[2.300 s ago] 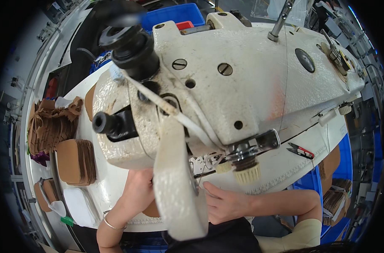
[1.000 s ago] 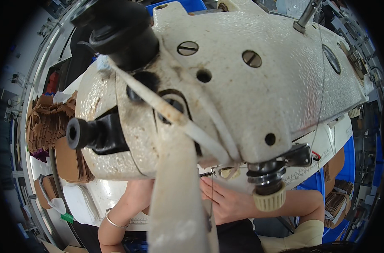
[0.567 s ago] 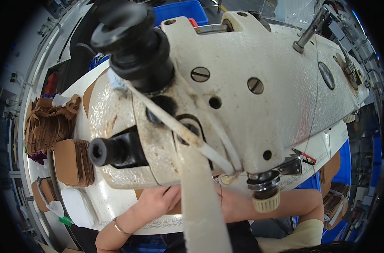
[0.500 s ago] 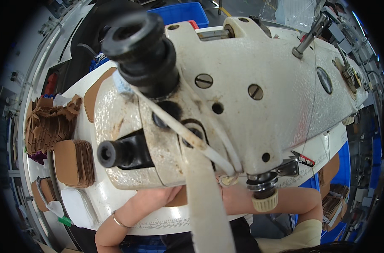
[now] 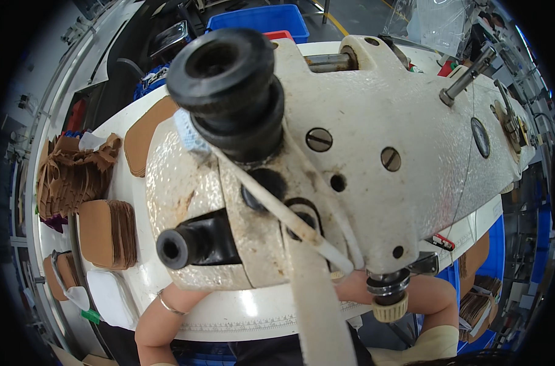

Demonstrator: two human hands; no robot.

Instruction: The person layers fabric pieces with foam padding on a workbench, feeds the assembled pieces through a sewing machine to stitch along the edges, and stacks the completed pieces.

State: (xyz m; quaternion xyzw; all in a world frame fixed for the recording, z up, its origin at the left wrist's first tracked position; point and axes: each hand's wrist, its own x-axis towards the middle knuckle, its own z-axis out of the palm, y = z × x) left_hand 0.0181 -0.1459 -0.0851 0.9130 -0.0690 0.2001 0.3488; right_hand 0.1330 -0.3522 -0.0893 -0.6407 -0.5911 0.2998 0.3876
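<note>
A white industrial sewing machine head (image 5: 375, 201) fills the middle of the head view and covers both my hands. My left forearm (image 5: 158, 323), with a silver bangle (image 5: 167, 304) at the wrist, goes under the machine's left end. From the right my right forearm (image 5: 433, 299) reaches in behind the tension knob (image 5: 389, 308). The fingers of both hands are hidden, so what they hold cannot be seen. A brown rounded panel (image 5: 148, 137) lies on the white table past the machine's left end. Red-handled thread snips (image 5: 443, 242) lie partly covered at the right.
On the left are a stack of brown panels (image 5: 100, 235), a stack of white pieces (image 5: 109, 299) and a bundle of brown pieces (image 5: 76, 177). More brown pieces (image 5: 475, 311) sit by a blue bin (image 5: 496, 244) at the right. Another blue bin (image 5: 259, 23) stands behind.
The machine has shifted right and slightly down in view. My left hand, partly showing before, is now hidden behind it. A brown piece beside that hand is also out of sight.
</note>
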